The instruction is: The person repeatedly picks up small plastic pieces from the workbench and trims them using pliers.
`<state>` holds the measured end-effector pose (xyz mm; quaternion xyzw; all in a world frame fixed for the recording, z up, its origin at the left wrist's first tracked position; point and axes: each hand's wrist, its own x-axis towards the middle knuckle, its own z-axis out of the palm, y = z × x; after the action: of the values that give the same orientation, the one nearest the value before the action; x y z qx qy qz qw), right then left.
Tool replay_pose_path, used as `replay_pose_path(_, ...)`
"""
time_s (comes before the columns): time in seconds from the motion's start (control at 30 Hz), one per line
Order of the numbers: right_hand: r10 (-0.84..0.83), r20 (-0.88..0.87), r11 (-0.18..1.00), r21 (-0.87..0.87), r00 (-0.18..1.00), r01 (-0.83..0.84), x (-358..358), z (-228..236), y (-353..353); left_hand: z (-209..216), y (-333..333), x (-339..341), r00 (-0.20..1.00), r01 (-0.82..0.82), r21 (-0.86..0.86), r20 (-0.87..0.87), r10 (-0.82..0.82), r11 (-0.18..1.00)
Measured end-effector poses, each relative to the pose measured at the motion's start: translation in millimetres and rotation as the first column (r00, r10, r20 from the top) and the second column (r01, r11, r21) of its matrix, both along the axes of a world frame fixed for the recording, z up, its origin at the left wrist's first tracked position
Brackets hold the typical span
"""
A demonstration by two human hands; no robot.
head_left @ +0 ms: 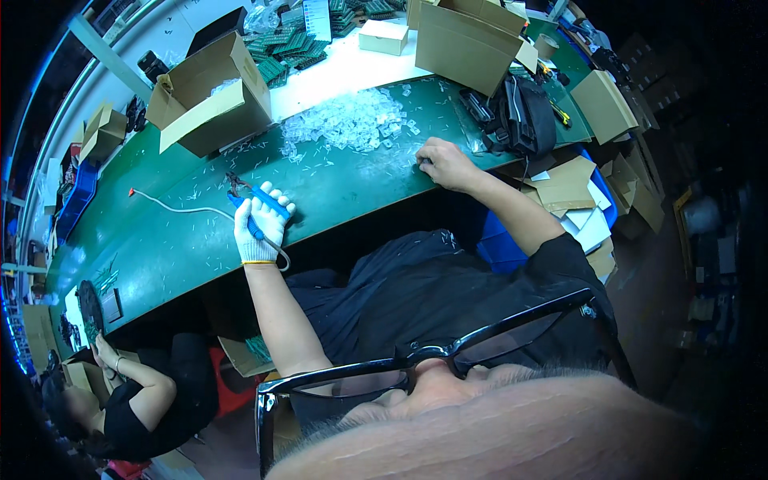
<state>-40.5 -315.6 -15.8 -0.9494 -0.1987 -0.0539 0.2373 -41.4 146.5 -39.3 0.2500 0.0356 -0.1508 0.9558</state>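
Note:
My left hand (254, 234), in a white knitted glove, is wrapped round a pair of blue-handled pliers (276, 202). Their dark jaws point away from me, over the green tabletop. A pale cord (188, 209) runs from beside the glove across the table to a small red end. My bare right hand (448, 165) rests at the table with its fingers curled together; whatever may be between the fingertips is hidden. Between and beyond my hands lies a heap of small clear plastic pieces (348, 120), with thin slivers scattered round it.
An open cardboard box (216, 108) stands left of the heap, another box (466, 48) behind it. Green circuit boards (292, 52) are piled at the back. A black bag (522, 120) lies at right, above a blue bin (502, 242) of cardboard. A co-worker (148, 392) sits lower left.

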Motion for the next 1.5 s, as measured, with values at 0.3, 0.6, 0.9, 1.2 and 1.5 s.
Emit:
replay_pose_path(0.3,-0.135,0.066,0.974,0.190,0.989,0.120,45.5,36.1,8.9,6.2,8.6,-4.4,0.999,-0.010,0.026,0.042,0.009,1.000)
replay_pose_path(0.6,0.412,0.421,0.799,0.260,0.808,-0.543,135.9,162.2,179.7,-1.5,7.4,-11.1,0.995,-0.095,-0.006,-0.005,0.095,0.995)
replay_pose_path(0.9,0.239,0.674,0.971,-0.144,0.699,-0.193,283.4,220.0,293.4,17.0,-22.4,15.0,1.000,-0.019,0.012,0.007,0.019,1.000)
replay_pose_path(1.2,0.432,0.298,0.895,-0.025,0.851,-0.446,155.4,148.0,171.2,10.0,5.5,-4.7,0.996,-0.084,0.004,-0.043,0.084,0.996)
replay_pose_path(1.5,0.294,0.023,0.956,-0.024,0.955,-0.294,91.5,23.2,89.5,2.1,1.7,4.6,1.000,0.007,-0.028,0.024,-0.006,1.000)
